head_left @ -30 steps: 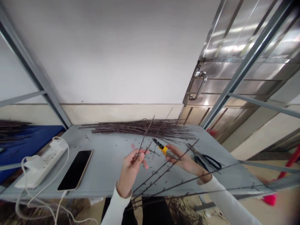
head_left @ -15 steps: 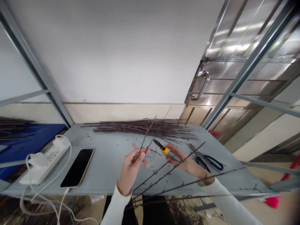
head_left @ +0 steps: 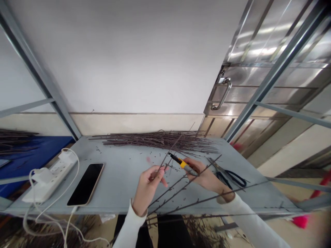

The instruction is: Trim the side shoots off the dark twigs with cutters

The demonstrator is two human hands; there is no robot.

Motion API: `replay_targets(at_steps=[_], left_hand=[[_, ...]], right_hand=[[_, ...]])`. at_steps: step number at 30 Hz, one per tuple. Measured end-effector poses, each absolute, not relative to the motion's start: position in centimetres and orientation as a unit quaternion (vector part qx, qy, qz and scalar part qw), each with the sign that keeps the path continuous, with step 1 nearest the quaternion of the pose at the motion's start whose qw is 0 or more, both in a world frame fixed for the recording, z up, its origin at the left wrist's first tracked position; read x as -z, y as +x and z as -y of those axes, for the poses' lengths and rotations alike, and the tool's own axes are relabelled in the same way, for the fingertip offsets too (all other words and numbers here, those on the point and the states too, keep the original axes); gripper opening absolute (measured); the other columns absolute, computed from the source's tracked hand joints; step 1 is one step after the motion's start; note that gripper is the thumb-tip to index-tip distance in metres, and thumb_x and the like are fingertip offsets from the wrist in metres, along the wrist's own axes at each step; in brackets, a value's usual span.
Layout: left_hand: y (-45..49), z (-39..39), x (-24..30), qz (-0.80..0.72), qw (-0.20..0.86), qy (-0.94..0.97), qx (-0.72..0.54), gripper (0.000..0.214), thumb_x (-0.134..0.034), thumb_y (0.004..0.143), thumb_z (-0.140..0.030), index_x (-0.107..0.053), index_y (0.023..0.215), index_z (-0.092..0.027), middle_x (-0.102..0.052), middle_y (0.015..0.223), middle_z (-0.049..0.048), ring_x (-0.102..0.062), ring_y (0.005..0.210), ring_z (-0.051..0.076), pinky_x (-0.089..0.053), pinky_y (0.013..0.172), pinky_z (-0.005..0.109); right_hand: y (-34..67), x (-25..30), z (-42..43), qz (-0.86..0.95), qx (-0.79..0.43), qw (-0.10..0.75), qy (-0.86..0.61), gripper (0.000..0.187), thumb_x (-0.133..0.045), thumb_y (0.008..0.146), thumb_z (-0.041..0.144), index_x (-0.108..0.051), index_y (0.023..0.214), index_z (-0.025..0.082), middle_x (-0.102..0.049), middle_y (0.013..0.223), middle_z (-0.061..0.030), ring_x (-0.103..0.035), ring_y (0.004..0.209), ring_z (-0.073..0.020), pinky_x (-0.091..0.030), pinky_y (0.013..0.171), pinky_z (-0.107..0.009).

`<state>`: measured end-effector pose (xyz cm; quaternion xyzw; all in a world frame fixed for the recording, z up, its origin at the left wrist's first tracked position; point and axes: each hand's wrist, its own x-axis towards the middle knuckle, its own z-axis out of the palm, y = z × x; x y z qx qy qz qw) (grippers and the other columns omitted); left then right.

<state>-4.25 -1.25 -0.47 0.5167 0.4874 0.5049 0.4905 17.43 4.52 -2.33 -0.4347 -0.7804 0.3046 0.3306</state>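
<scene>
My left hand (head_left: 148, 186) pinches a thin dark twig (head_left: 173, 148) between thumb and fingers, over the grey table (head_left: 116, 179); the twig slants up and to the right. My right hand (head_left: 205, 175) is closed round yellow-handled cutters (head_left: 182, 163), whose dark jaws point left and sit right beside the twig. Longer branched twigs (head_left: 191, 201) run from under my hands toward the table's right front edge. A pile of cut twigs (head_left: 160, 140) lies along the back of the table.
Black-handled scissors (head_left: 229, 175) lie right of my right hand. A dark phone (head_left: 86, 184) and a white power strip (head_left: 49, 177) with cables sit at the left. Small twig bits dot the table. Grey frame posts rise on both sides; a steel door stands at the right.
The twig in my left hand has tilted further to the right and both hands have shifted slightly rightward. The cutters stay next to the twig.
</scene>
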Motion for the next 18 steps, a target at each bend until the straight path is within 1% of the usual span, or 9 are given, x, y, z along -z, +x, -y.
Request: replay_targets(at_steps=[2, 4, 6, 7, 8, 10, 12, 15, 18], left_hand=[[-4.2, 1.2, 0.6, -0.500, 0.477, 0.521, -0.501, 0.035, -0.058, 0.081, -0.047, -0.068, 0.087, -0.014, -0.061, 0.049, -0.0003, -0.038, 0.042, 0.010, -0.023, 0.045, 0.023], [-4.1, 1.2, 0.7, -0.510, 0.473, 0.521, -0.494, 0.036, -0.057, 0.082, -0.048, -0.067, 0.089, -0.014, -0.062, 0.051, 0.0004, -0.033, 0.041, 0.009, -0.021, 0.044, 0.024], [-4.0, 1.0, 0.9, -0.515, 0.479, 0.519, -0.485, 0.038, -0.056, 0.082, -0.048, -0.067, 0.091, -0.013, -0.062, 0.050, 0.0002, -0.027, 0.039, 0.008, -0.018, 0.043, 0.024], [-4.0, 1.0, 1.0, -0.514, 0.485, 0.517, -0.483, 0.039, -0.056, 0.082, -0.049, -0.066, 0.092, -0.013, -0.061, 0.050, -0.0002, -0.023, 0.038, 0.007, -0.017, 0.042, 0.024], [-3.9, 0.9, 1.1, -0.512, 0.491, 0.513, -0.483, 0.040, -0.056, 0.081, -0.049, -0.066, 0.093, -0.012, -0.060, 0.049, -0.0006, -0.020, 0.037, 0.006, -0.015, 0.042, 0.024], [-3.6, 0.7, 1.1, -0.508, 0.503, 0.500, -0.489, 0.041, -0.056, 0.080, -0.050, -0.064, 0.092, -0.012, -0.059, 0.048, -0.0015, -0.017, 0.035, 0.005, -0.014, 0.041, 0.024], [-3.2, 0.7, 1.0, -0.507, 0.508, 0.485, -0.499, 0.042, -0.056, 0.079, -0.053, -0.063, 0.089, -0.012, -0.058, 0.047, -0.0023, -0.017, 0.034, 0.005, -0.013, 0.040, 0.023], [-2.4, 0.7, 0.7, -0.510, 0.511, 0.464, -0.513, 0.044, -0.056, 0.077, -0.056, -0.061, 0.087, -0.013, -0.058, 0.048, -0.0027, -0.019, 0.032, 0.004, -0.013, 0.038, 0.023], [-1.8, 0.7, 0.7, -0.506, 0.513, 0.459, -0.521, 0.045, -0.055, 0.078, -0.056, -0.061, 0.089, -0.013, -0.058, 0.048, -0.0029, -0.018, 0.032, 0.004, -0.014, 0.038, 0.022]], right_hand=[[17.6, 2.9, -5.1, 0.819, -0.249, 0.327, -0.401, 0.033, -0.054, 0.069, 0.023, -0.056, 0.101, 0.023, -0.065, 0.082, -0.0037, -0.062, 0.071, -0.0211, -0.052, 0.063, -0.031], [17.6, 3.4, -5.7, 0.831, -0.206, 0.335, -0.392, 0.039, -0.052, 0.067, 0.020, -0.052, 0.106, 0.021, -0.065, 0.092, -0.0057, -0.062, 0.078, -0.0206, -0.052, 0.070, -0.031], [17.6, 3.9, -6.4, 0.834, -0.173, 0.342, -0.397, 0.041, -0.052, 0.067, 0.019, -0.050, 0.109, 0.020, -0.063, 0.102, -0.0080, -0.062, 0.087, -0.0215, -0.050, 0.077, -0.032], [17.6, 4.2, -6.6, 0.840, -0.134, 0.343, -0.398, 0.041, -0.052, 0.068, 0.019, -0.050, 0.109, 0.020, -0.063, 0.104, -0.0085, -0.061, 0.089, -0.0216, -0.050, 0.077, -0.032], [17.5, 4.5, -6.8, 0.843, -0.079, 0.349, -0.402, 0.039, -0.052, 0.069, 0.018, -0.051, 0.108, 0.021, -0.063, 0.102, -0.0084, -0.061, 0.088, -0.0212, -0.049, 0.076, -0.030], [17.1, 5.2, -7.2, 0.826, 0.048, 0.375, -0.418, 0.034, -0.051, 0.070, 0.017, -0.053, 0.104, 0.021, -0.063, 0.092, -0.0068, -0.060, 0.082, -0.0202, -0.048, 0.070, -0.027], [16.5, 6.0, -7.5, 0.788, 0.124, 0.409, -0.444, 0.029, -0.050, 0.070, 0.015, -0.055, 0.098, 0.021, -0.061, 0.079, -0.0050, -0.058, 0.073, -0.0198, -0.045, 0.066, -0.027], [15.6, 7.0, -7.9, 0.747, 0.126, 0.445, -0.477, 0.023, -0.050, 0.069, 0.015, -0.055, 0.091, 0.020, -0.057, 0.072, -0.0048, -0.053, 0.068, -0.0210, -0.042, 0.063, -0.029], [14.6, 7.5, -8.1, 0.720, 0.086, 0.471, -0.502, 0.023, -0.049, 0.067, 0.015, -0.052, 0.089, 0.019, -0.054, 0.075, -0.0058, -0.051, 0.067, -0.0213, -0.040, 0.060, -0.030]])
